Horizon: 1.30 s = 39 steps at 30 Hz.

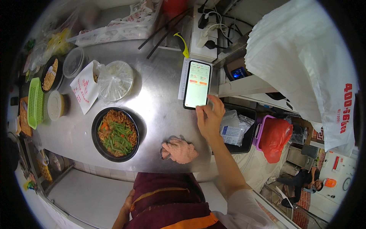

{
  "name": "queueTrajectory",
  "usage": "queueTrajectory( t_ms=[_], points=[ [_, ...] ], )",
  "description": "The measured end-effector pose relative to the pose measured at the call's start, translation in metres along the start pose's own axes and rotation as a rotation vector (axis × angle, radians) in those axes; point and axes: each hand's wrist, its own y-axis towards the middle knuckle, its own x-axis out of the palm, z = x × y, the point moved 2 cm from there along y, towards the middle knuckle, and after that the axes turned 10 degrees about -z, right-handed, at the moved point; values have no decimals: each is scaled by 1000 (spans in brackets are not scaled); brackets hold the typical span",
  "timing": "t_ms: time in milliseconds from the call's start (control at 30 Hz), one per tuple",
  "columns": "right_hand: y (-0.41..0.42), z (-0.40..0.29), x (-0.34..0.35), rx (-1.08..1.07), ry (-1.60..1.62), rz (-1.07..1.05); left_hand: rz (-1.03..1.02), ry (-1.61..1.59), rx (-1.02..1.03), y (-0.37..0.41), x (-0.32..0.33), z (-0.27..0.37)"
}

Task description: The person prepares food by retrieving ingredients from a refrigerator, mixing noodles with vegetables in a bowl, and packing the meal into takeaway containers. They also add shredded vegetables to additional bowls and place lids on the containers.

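My right hand point(211, 117) touches the lower right edge of a smartphone point(198, 84), its thumb and fingers apart around the corner. The lit phone lies on a sheet of paper with writing point(181, 83) on the steel table. My left hand point(127, 204) rests low at the side of the maroon apron point(168, 194); its fingers are partly hidden. A black bowl of noodles with green beans point(115, 136) stands near the table's front. A crumpled pink cloth point(179, 150) lies right of it. Farther back are a plastic-wrapped bowl point(115, 81) and a printed paper bag point(85, 87).
At the left stand a green basket point(35, 103), a lidded tub point(56, 105) and a bowl of peanuts point(51, 75). A yellow-and-black cutter point(182, 45) lies by a power strip point(204, 34). White plastic bags point(294, 57) hang at the right. A person point(303, 183) is far off.
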Motion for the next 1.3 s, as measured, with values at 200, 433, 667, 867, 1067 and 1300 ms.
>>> queueTrajectory(
  t_ms=[200,433,667,867,1067,1300],
  points=[
    [-4,1,-8,52,108,81,182,258,192,-2,-27,-13],
    [1,-7,-5,56,119,84,654,865,335,-10,-23,-7],
    [57,-33,8,-71,328,150,823,672,546,-28,5,4],
    [182,-90,48,-382,-6,-86,831,727,609,-30,-25,7],
    [252,-77,100,-165,-275,-168,809,862,823,-34,-87,45],
    [141,-209,-51,-385,24,312,393,778,1176,-100,-5,211]
  ],
)
